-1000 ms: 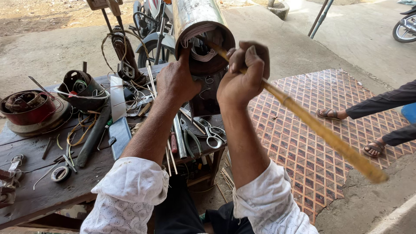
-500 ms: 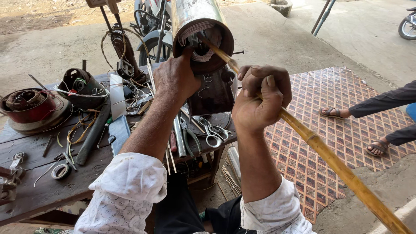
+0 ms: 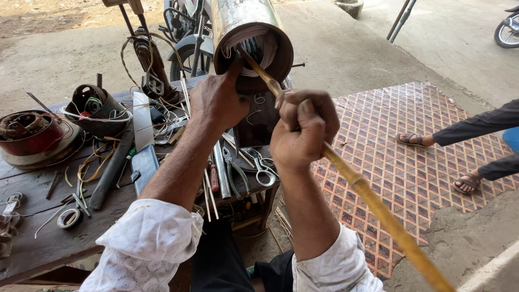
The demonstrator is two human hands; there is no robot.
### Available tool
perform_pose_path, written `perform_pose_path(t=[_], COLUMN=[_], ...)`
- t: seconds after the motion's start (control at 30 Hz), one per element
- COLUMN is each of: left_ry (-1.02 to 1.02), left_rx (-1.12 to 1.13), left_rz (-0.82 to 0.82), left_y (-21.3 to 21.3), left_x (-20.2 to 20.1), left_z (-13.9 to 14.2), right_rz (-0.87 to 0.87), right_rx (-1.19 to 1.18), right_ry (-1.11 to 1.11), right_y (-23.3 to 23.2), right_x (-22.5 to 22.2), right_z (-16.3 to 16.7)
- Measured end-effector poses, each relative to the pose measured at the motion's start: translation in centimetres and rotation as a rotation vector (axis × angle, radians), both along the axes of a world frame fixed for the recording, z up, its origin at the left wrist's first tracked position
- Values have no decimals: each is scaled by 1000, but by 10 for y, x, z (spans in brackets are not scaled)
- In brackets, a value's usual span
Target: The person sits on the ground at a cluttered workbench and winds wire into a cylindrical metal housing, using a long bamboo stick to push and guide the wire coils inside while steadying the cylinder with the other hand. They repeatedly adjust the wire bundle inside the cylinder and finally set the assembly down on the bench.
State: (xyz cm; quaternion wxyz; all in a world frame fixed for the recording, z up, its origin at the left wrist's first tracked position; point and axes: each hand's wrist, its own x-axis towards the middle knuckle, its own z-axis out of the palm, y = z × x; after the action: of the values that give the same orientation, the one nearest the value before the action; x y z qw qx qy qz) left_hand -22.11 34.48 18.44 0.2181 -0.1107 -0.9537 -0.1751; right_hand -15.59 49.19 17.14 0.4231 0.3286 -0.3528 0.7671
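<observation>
Long yellow bamboo stick (image 3: 373,197) | tip inside steel cylindrical motor housing (image 3: 246,21) | right hand (image 3: 303,132) fisted around stick | left hand (image 3: 216,103) on housing rim, grip apparently loose.

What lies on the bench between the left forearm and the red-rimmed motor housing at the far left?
In the head view, a dark open motor housing, a grey metal bar and loose wires lie between the left forearm and the red-rimmed housing.

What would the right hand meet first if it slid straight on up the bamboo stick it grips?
Probably the rim of the metal cylinder: the right hand follows the bamboo stick into its open end; depth is unclear.
</observation>
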Motion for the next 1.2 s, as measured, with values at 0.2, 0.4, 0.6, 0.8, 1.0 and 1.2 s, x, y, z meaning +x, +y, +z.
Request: perform_pose_path(t=[0.2,0.4,0.6,0.8,1.0,1.2], left_ry=[-45,0,8,21,-8,90], left_rx=[-9,54,86,86,61,54], left_rz=[9,-17,26,18,7,-61], left_y=[-1,-1,-2,-1,-1,-7], left_x=[-1,2,1,-1,-3,-4], left_z=[1,7,6,3,0,-6], right_rz=[-19,-79,-58,24,-21,-17], right_rx=[-58,17,-7,47,170,108], right_ry=[-74,-170,-45,-46,-36,-117], right_y=[-13,-34,-4,11,12,7], right_x=[-46,-104,-59,-5,-1,-7], right_z=[1,29,31,17,25,30])
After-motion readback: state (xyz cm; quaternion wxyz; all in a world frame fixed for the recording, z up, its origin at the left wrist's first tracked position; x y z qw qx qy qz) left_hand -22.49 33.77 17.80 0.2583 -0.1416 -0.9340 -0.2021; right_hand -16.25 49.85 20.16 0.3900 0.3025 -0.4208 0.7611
